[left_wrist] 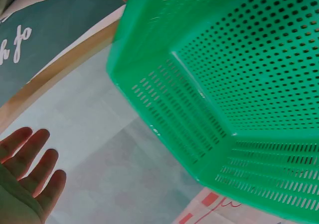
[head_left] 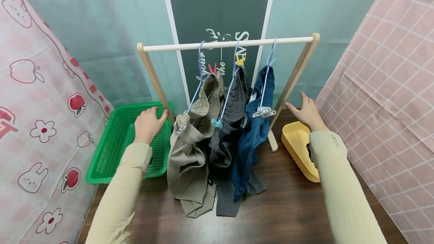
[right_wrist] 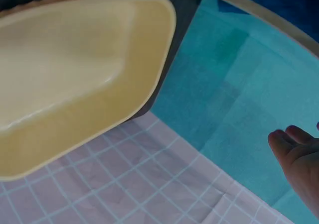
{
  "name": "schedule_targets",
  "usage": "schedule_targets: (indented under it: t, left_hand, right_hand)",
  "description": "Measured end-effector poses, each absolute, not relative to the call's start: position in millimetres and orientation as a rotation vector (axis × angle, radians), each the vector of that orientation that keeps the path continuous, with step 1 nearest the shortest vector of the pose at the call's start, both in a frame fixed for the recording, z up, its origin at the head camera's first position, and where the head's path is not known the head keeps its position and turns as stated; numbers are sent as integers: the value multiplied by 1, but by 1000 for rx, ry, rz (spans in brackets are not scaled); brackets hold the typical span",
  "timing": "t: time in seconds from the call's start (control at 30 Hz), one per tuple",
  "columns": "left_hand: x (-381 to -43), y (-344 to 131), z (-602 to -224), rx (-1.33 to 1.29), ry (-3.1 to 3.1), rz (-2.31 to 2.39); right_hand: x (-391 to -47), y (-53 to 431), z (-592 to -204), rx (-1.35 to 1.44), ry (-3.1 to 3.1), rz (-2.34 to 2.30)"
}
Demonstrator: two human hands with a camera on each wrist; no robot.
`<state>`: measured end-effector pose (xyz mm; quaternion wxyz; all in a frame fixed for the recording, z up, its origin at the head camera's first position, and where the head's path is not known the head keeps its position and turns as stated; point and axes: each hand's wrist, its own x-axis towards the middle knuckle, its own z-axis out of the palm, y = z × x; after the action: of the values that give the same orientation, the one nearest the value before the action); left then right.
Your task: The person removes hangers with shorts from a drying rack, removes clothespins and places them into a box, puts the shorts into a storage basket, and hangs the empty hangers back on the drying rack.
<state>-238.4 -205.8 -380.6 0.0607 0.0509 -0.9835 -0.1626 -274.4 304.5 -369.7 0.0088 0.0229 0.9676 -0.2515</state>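
Observation:
My left hand (head_left: 149,125) hovers over the green basket (head_left: 116,138), beside the rack's left post, fingers relaxed and holding nothing. On the other side my right hand (head_left: 306,112) is spread in the air above the yellow tray (head_left: 294,134), right of the other post. Between them, three pairs of pants hang from hangers on the white rod (head_left: 223,44): beige pants (head_left: 190,161), dark grey pants (head_left: 225,150) and blue jeans (head_left: 251,142). A white clip (head_left: 264,112) sits on the jeans' waist, a light blue clip (head_left: 217,123) on the grey pants.
The wooden rack (head_left: 298,69) stands on a dark brown table (head_left: 281,206). Behind it hangs a teal curtain (head_left: 135,29). A patterned cloth (head_left: 44,116) borders the left side and a pink checked cloth (head_left: 383,104) the right. Pant legs trail onto the tabletop.

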Motion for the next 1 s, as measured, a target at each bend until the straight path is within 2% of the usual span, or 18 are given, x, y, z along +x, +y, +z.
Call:
schedule_targets:
  t: [0.53, 1.0]
  left_hand:
    - [-229, -187, -354, -35, -2831, -660]
    - [-224, -149, -312, -330, -2641, -1732]
  right_hand:
    - [-282, 269, -340, 146, 2949, -1390]
    - [-288, 260, -331, 139, 2894, -1614]
